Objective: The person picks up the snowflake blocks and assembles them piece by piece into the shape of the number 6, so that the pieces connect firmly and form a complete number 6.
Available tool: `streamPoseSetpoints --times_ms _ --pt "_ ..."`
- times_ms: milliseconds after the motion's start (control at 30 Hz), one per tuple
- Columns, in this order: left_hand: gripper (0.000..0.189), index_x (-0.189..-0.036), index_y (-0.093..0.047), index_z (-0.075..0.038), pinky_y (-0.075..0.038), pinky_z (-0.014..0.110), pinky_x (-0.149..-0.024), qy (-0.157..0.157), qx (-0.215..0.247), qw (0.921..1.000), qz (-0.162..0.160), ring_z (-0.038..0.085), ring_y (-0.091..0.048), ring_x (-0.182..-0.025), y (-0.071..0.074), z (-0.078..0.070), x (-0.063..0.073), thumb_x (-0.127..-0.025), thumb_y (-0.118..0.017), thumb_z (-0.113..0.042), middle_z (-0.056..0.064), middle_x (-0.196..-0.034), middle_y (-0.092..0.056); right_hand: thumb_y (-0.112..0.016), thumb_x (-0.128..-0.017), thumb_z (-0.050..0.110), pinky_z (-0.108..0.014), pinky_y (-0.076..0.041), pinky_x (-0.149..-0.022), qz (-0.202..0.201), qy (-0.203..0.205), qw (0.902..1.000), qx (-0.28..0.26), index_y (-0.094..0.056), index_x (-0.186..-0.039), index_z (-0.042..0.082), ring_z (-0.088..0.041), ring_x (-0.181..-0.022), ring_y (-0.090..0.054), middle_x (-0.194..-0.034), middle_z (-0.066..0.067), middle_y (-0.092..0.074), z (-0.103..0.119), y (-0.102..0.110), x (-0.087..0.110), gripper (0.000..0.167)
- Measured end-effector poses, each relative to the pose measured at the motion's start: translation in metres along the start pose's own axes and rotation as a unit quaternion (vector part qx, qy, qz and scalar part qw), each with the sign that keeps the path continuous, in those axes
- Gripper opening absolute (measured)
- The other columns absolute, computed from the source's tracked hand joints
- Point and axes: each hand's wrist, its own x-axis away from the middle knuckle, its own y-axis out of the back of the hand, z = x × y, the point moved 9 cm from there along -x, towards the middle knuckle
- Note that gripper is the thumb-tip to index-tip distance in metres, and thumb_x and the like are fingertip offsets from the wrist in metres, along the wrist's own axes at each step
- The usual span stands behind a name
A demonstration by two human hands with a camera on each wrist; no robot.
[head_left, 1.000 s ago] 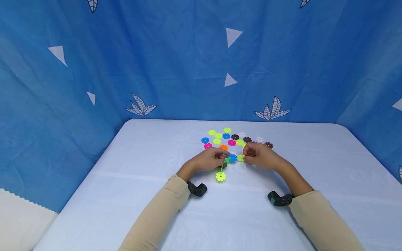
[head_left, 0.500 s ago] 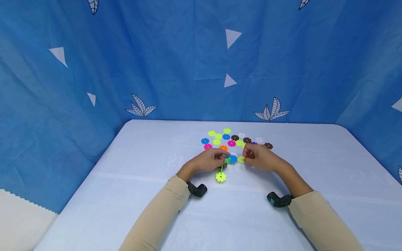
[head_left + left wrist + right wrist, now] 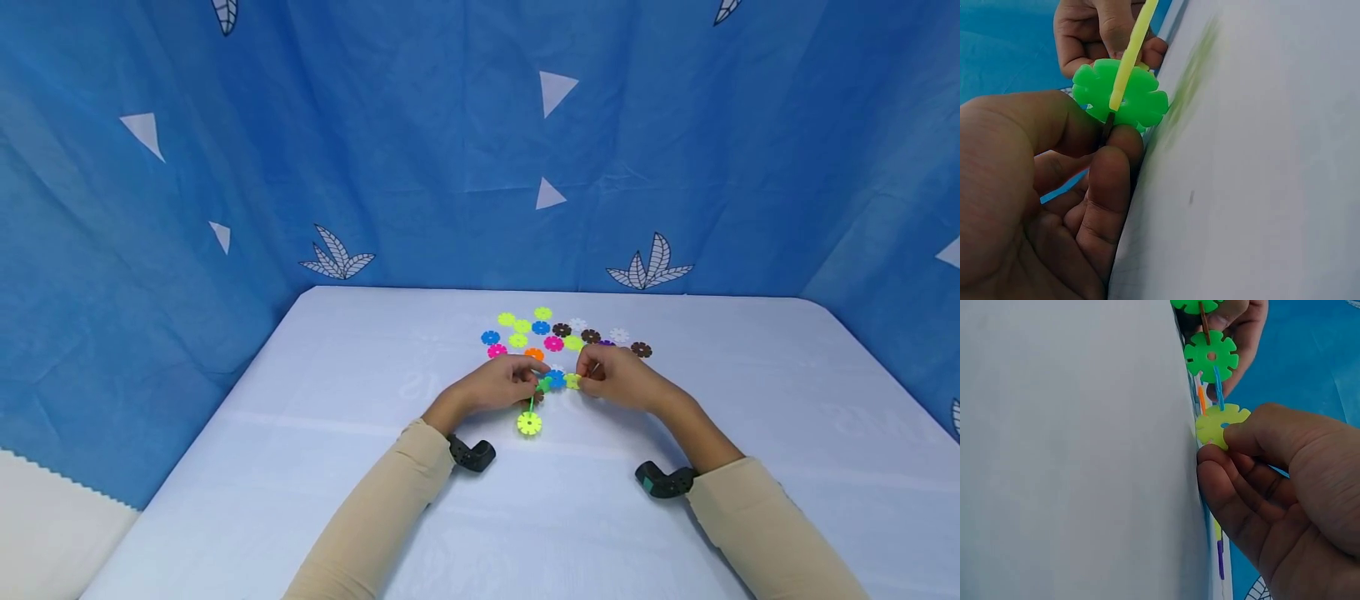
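Observation:
Several interlocking plastic discs with notched rims form a chain between the hands. My left hand pinches a brown disc between thumb and fingers. A green disc joins it, and a yellow-green disc hangs at the chain's near end. On the other side of the brown disc come another green disc and a blue disc. My right hand pinches a yellow-green disc by thumb and fingertips. Its rim meets the blue disc's edge in the right wrist view.
Loose discs lie behind the hands on the white table, among them a pink disc, an orange disc and a brown disc. A blue curtain stands along the table's far edge.
My right hand has shifted slightly left, bringing its yellow-green disc closer against the blue one. The left hand stays almost still, with the near-end disc swinging a little to the right.

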Motion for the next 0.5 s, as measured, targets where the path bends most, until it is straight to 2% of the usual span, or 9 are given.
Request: streamPoseSetpoints --times_ms 133,500 --pt "0.035 -0.135 -0.065 -0.009 -0.050 0.026 -0.074 -0.009 -0.019 0.9998 0.002 0.015 -0.059 -0.082 -0.0002 -0.0014 -0.0001 -0.100 -0.061 -0.010 0.003 -0.096 -0.066 -0.074 -0.089 0.001 -0.030 -0.054 -0.065 0.001 -0.002 1.0000 0.004 -0.061 -0.090 0.011 -0.021 -0.077 -0.059 -0.084 0.000 -0.063 -0.0002 -0.0006 0.0005 0.016" --pt "0.038 -0.140 -0.062 -0.010 -0.048 0.030 -0.095 -0.003 -0.031 0.9992 0.025 0.013 -0.061 -0.092 -0.0024 -0.0002 0.0002 -0.102 -0.059 -0.010 -0.003 -0.101 -0.071 -0.075 -0.088 0.000 -0.029 -0.052 -0.064 -0.005 0.022 0.9997 0.005 -0.063 -0.089 0.010 -0.020 -0.074 -0.056 -0.079 0.001 -0.061 0.0013 -0.0021 -0.0017 0.016"
